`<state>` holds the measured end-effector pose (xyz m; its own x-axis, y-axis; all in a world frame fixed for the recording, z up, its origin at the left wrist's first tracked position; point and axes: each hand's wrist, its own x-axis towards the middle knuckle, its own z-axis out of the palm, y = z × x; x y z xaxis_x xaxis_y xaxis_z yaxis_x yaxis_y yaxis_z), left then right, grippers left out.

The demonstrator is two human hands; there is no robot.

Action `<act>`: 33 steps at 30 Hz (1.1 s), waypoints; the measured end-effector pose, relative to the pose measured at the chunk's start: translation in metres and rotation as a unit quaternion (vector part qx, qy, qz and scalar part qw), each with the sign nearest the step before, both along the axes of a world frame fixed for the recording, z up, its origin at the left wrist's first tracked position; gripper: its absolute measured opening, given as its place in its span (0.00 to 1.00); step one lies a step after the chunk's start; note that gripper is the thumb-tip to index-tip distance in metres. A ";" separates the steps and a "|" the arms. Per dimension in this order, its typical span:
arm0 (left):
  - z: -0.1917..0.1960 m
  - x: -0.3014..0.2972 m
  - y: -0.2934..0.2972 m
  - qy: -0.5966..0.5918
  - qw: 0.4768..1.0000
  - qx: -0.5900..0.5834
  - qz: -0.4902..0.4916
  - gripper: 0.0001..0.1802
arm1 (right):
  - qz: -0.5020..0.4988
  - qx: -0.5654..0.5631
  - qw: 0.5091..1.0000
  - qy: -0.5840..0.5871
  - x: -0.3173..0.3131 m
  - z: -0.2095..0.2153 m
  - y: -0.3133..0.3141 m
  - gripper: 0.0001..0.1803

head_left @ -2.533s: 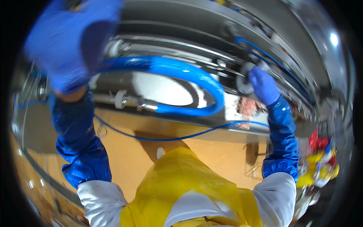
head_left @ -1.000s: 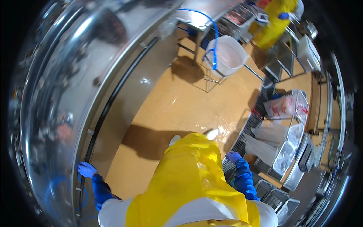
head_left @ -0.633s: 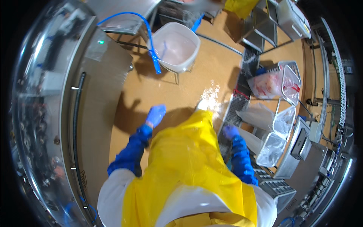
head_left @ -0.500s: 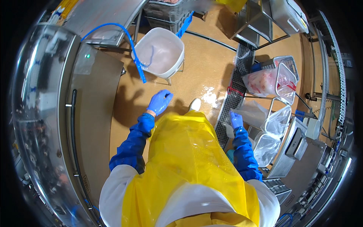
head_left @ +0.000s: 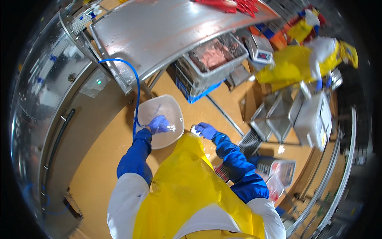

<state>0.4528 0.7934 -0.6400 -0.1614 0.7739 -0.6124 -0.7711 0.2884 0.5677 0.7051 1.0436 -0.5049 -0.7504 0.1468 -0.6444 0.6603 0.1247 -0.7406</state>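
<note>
My left hand (head_left: 158, 124), in a blue glove, is over the white tub (head_left: 179, 111), low at the water inside. Its fingers are loosely bent, with nothing seen in them, and a bright splash shows beside them. A blue hose (head_left: 137, 83) hangs from the steel table into the tub's left side, close to my left wrist. My right hand (head_left: 206, 130), gloved too, hovers to the right of the tub above the floor. Its fingers are slightly curled and apart, with no held thing visible. My white boot (head_left: 195, 130) shows just beyond its fingertips.
Ahead is a steel table (head_left: 159, 36) with red gloves (head_left: 242, 6) on it. A crate of pinkish meat (head_left: 215, 55) and a scale (head_left: 260, 51) stand to its right. A co-worker in a yellow apron (head_left: 290, 67) bends near a steel rack (head_left: 274, 115). A machine (head_left: 59, 139) lines my left.
I have stepped forward and turned right, so the tub is nearer. My left hand has moved into the tub, and my right hand has come up from the plastic-lined bins toward the middle.
</note>
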 end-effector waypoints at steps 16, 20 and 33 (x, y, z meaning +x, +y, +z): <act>0.189 0.170 0.169 0.334 0.935 -0.115 0.017 0.22 | 0.253 0.166 0.953 -0.001 0.071 0.047 0.330 0.27; 0.037 0.176 0.173 0.444 0.841 -0.272 -0.150 0.18 | 0.317 0.279 0.903 -0.073 -0.066 0.013 0.477 0.26; 0.206 0.048 0.414 0.514 0.712 -0.354 0.321 0.24 | 0.234 0.332 0.783 0.471 -0.439 0.044 0.537 0.20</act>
<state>0.5004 1.2072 -0.4339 -0.9878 -0.1046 -0.1150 -0.1540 0.5589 0.8148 0.2658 1.5810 -0.4609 -0.9189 -0.2177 0.3290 -0.3725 0.7535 -0.5418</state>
